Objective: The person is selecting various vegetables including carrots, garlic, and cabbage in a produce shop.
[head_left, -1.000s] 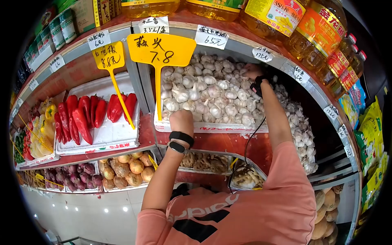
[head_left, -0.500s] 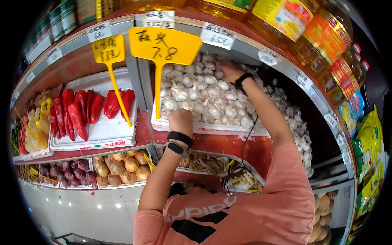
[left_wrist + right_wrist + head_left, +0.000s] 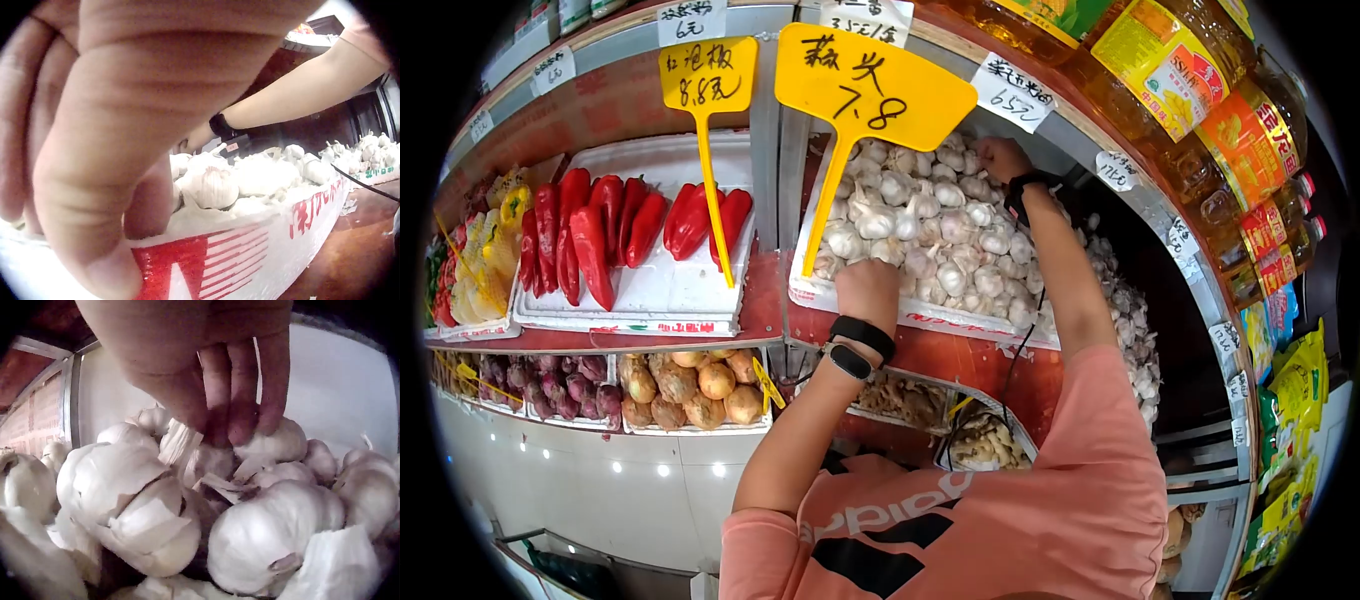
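Note:
Garlic bulbs [image 3: 955,235] fill a white foam tray [image 3: 945,318] under a yellow price sign [image 3: 875,88]. My left hand [image 3: 868,290] grips the tray's near rim. In the left wrist view, its thumb [image 3: 112,272] lies outside the printed wall and its other fingers pass inside. At the back of the heap is my right hand [image 3: 1004,160]. The right wrist view shows its fingers [image 3: 242,406] pointing down, fairly straight, with fingertips right at a garlic bulb [image 3: 278,442]. A large bulb with split skin [image 3: 134,506] lies in front.
Red peppers [image 3: 590,235] lie on a white tray to the left. Onions [image 3: 700,388] and ginger [image 3: 905,400] sit on the lower shelf. Oil bottles [image 3: 1180,65] line the ledge above. More garlic [image 3: 1125,320] is heaped at the right. A black cable [image 3: 1022,350] hangs over the tray edge.
My right hand has moved leftward across the back of the garlic heap. My left hand stays at the tray's near rim. The head view has shifted, so the shelves appear further right and higher.

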`<state>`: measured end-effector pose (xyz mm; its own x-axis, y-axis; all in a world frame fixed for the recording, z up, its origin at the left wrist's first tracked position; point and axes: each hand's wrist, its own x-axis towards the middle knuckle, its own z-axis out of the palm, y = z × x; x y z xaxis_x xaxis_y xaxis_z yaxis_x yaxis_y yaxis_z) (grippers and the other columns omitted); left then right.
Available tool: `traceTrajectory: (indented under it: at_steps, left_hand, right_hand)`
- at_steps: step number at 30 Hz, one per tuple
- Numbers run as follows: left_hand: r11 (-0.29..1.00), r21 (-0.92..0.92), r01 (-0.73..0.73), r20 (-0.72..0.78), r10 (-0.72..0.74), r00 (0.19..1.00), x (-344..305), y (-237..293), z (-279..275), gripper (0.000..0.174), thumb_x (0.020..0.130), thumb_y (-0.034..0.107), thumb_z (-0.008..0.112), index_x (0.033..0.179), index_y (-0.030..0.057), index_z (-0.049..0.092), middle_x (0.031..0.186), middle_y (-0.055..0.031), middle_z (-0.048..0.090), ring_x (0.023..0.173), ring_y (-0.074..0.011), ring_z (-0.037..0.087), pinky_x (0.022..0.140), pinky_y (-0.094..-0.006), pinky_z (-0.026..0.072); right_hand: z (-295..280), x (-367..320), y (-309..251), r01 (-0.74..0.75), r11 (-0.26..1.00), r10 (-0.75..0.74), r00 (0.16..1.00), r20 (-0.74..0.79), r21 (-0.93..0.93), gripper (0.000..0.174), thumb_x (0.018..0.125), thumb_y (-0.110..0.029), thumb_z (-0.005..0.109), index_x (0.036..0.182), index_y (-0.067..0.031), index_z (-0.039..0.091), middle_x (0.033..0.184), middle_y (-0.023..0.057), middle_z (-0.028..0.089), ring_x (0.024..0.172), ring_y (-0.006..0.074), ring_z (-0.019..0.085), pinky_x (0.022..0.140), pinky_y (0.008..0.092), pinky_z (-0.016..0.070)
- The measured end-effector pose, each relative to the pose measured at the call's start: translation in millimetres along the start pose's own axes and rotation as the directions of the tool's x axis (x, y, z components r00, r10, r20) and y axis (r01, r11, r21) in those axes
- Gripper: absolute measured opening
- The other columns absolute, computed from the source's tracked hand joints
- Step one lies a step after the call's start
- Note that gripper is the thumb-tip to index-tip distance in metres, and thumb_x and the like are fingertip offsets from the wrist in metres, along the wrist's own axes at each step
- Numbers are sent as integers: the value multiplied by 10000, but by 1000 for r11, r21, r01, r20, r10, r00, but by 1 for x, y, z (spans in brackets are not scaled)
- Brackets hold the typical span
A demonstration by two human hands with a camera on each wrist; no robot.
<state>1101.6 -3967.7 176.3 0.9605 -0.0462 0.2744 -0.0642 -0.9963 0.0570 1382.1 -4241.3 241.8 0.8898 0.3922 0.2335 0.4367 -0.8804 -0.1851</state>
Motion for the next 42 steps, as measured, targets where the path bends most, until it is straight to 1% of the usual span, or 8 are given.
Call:
traceTrajectory:
  at_steps: [9,12,14,21,25,29,35,42]
  left_hand:
    - [995,47,-91,44,89,995,-2,-2,-9,160,832,133,626,762,213,745,747,14,716,723,-165,715,552,-291,523]
    - [994,59,-89,19,88,996,-1,-4,-6,151,820,132,635,737,204,738,732,3,713,722,-167,717,546,-290,522]
    - [993,65,-94,0,95,996,-2,-6,-5,150,815,133,639,722,201,734,723,2,712,712,-165,716,539,-288,520]
    - [992,84,-93,-28,96,995,-5,-4,-4,154,808,134,643,706,207,732,705,8,708,682,-161,711,528,-288,515]
    - [991,74,-114,-27,117,993,-4,-5,0,150,813,136,640,722,208,735,725,7,712,705,-163,714,537,-290,517]
    - [991,66,-113,8,113,994,-3,-4,-4,154,820,135,634,730,208,736,735,10,713,719,-164,716,540,-288,514]
    - [994,47,-102,22,101,995,-2,1,-4,162,824,131,626,728,203,735,730,11,713,713,-162,715,537,-287,508]
    - [996,-4,-93,-16,93,996,-7,-10,-4,156,814,125,628,713,189,728,688,-17,699,668,-177,710,533,-308,525]
  right_hand:
    - [-18,-9,-10,65,992,-80,987,-142,-110,159,853,-185,653,940,-53,639,894,130,690,872,298,659,771,398,507]
    - [-36,-17,-5,63,921,-261,832,-490,-385,200,861,-208,654,971,-46,613,979,143,671,929,283,643,816,385,489]
    - [-48,-19,27,89,996,-84,977,-197,15,188,880,-174,664,956,-19,589,930,88,648,870,207,614,788,334,479]
    - [-82,-82,15,-10,997,32,955,295,-77,126,791,-159,716,823,-46,670,867,85,681,834,195,646,734,336,485]
    - [-76,-99,-13,-15,986,70,941,332,-165,168,799,-186,715,901,-62,666,891,83,677,842,193,643,755,346,489]
    - [-54,-66,0,-130,965,56,950,307,227,357,851,-209,689,1151,-51,578,1010,102,661,930,207,631,807,355,489]
    - [-9,14,-45,293,955,-296,954,-55,-55,509,845,-140,682,1315,-63,502,1237,145,599,1078,232,596,889,368,481]
    - [69,88,-8,103,994,-103,995,-8,33,452,776,-231,727,1205,-135,618,1282,114,606,1201,312,542,996,410,434]
